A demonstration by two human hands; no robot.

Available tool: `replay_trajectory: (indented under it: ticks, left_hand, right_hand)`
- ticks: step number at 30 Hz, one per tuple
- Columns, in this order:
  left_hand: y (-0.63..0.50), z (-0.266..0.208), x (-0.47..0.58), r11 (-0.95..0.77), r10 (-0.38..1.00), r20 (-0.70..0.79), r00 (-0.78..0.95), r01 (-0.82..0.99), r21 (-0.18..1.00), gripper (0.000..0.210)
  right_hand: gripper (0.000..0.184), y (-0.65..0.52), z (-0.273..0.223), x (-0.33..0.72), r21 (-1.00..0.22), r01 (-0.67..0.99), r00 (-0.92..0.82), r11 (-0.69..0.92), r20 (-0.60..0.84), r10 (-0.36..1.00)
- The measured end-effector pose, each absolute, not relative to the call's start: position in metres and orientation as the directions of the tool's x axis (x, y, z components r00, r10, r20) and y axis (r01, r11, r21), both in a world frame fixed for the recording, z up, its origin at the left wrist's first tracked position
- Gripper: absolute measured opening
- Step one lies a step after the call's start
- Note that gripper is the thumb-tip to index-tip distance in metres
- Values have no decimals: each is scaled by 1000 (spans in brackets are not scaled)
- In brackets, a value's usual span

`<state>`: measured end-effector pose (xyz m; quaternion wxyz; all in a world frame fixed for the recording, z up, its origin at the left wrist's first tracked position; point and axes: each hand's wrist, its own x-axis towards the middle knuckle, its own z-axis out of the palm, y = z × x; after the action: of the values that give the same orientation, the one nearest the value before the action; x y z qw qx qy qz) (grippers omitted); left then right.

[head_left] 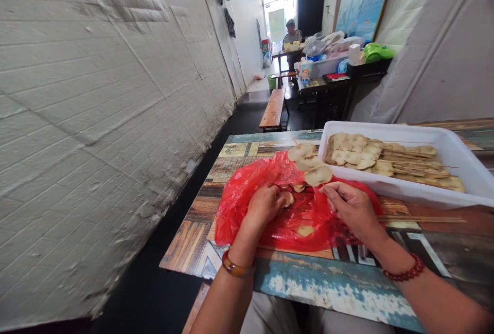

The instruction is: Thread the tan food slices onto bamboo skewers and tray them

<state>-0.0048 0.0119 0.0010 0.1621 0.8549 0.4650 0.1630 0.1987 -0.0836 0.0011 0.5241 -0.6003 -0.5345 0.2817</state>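
An open red plastic bag [239, 195] lies on the table, with loose tan round slices [305, 230] inside it. My left hand [266, 203] reaches into the bag, its fingers closed on a tan slice [287, 199]. Pinched in my right hand [349, 205] is a skewer of tan slices [317, 175], pointing up and away to the left above the bag. Most of that stick is hidden by the slices and my fingers. Behind my right hand stands a white plastic tub [459, 156] with many filled skewers [355, 151] piled in it.
Bare bamboo sticks [424, 218] lie on the patchwork-patterned table [309, 272], right of the bag. A wooden bench [273, 107] stands beyond. Farther back, a dark table [320, 85] bears bags and boxes, and a person [292, 35] sits near the doorway. A white brick-patterned wall [96, 92] runs along the left.
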Motion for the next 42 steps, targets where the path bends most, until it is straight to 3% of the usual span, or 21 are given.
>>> replay_trajectory:
  ticks: [13,16,20,30,33,42]
  left_hand:
    - [17,-2,-2,-475,869,251,427,574,667,7]
    - [17,-1,-1,-408,887,246,391,414,814,10]
    - [18,0,-2,-136,925,105,364,62,989,25]
    - [10,13,0,198,928,-84,363,-290,936,40]
    - [9,16,-2,194,934,-69,351,-337,921,45]
    - [20,11,-12,119,977,-17,211,-480,869,26]
  right_hand:
    - [33,-81,-6,200,-925,357,267,130,234,935]
    - [33,-81,-6,199,-929,345,264,135,233,936]
    - [33,-81,-7,199,-928,347,249,137,232,940]
    - [33,-84,-7,198,-916,388,209,97,190,959]
    - [34,-85,-8,198,-917,388,179,96,177,968]
    - [36,-90,-9,196,-926,373,5,52,58,998]
